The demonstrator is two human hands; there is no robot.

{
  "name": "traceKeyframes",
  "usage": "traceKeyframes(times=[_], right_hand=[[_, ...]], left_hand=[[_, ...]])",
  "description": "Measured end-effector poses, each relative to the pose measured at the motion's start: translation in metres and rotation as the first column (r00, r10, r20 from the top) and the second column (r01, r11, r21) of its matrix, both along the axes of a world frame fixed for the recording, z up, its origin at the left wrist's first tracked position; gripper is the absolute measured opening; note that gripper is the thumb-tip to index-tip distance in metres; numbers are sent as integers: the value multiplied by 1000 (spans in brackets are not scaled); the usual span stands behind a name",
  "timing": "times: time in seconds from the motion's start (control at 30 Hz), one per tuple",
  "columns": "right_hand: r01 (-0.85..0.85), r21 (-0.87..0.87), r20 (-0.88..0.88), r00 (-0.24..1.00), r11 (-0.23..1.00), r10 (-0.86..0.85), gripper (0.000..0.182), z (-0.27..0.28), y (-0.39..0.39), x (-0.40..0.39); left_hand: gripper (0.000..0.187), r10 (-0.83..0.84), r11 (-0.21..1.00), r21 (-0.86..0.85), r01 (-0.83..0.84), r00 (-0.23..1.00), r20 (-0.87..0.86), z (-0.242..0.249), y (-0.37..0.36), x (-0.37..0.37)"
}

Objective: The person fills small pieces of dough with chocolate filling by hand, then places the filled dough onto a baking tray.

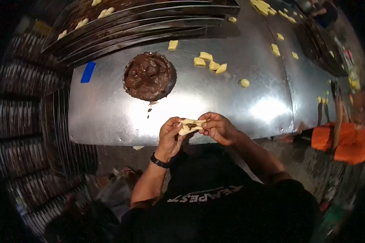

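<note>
Between my two hands, near the front edge of the metal table, is a piece of pale yellow dough (186, 130) with dark brown filling (192, 126) in its middle. My left hand (172, 133) pinches the dough's left end, a dark band on its wrist. At the right end, the fingers of my right hand (217, 128) are closed on the same piece. Beyond my hands stands a round bowl of chocolate-brown filling (148, 77), its rim smeared. Small brown drips (149, 110) lie on the table below the bowl.
Several cut dough pieces (206, 56) and a round dough ball (244, 83) lie on the metal table (231, 105). Stacked baking trays (138, 30) stand at the back left. A blue scraper (88, 72) lies left of the bowl. An orange cloth (340, 141) hangs at the right.
</note>
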State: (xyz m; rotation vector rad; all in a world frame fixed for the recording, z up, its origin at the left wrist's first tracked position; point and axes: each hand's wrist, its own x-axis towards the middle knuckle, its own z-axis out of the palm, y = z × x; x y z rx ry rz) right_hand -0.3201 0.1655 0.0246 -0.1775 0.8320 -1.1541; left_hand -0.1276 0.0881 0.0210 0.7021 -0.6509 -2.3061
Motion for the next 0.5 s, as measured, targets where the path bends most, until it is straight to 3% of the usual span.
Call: traceKeyframes(times=[0.03,0.07,0.13,0.17,0.2,0.3,0.33,0.43,0.5], right_hand=[[-19,69,-1,1000,997,19,33,11,1,-12],[12,123,15,1000,992,-14,32,20,0,-17],[-91,26,-401,911,996,94,30,14,-3,-21],[-148,-18,-590,800,989,109,29,9,-4,-22],[-253,-284,-807,584,925,-88,25,-8,-3,-21],[-564,-428,-898,178,706,-402,26,22,-19,-16],[-505,-446,-894,285,739,-344,24,20,-21,-13],[-651,-367,-925,177,665,-337,20,23,-33,-17],[-502,-383,-924,203,776,-324,15,16,-31,-10]], left_hand=[[14,53,998,12,-54,996,71,-4,7,-4],[18,58,994,-95,-47,991,121,-9,12,-4],[23,131,927,-376,8,930,343,-6,26,-10],[26,180,864,-498,72,880,440,0,30,-16],[29,317,656,-749,97,865,389,5,30,-24],[28,376,586,-801,119,836,400,14,34,-30],[28,372,564,-811,156,829,418,20,31,-28],[31,195,715,-666,213,854,482,26,24,-17],[37,240,716,-691,95,897,372,24,20,-15]])
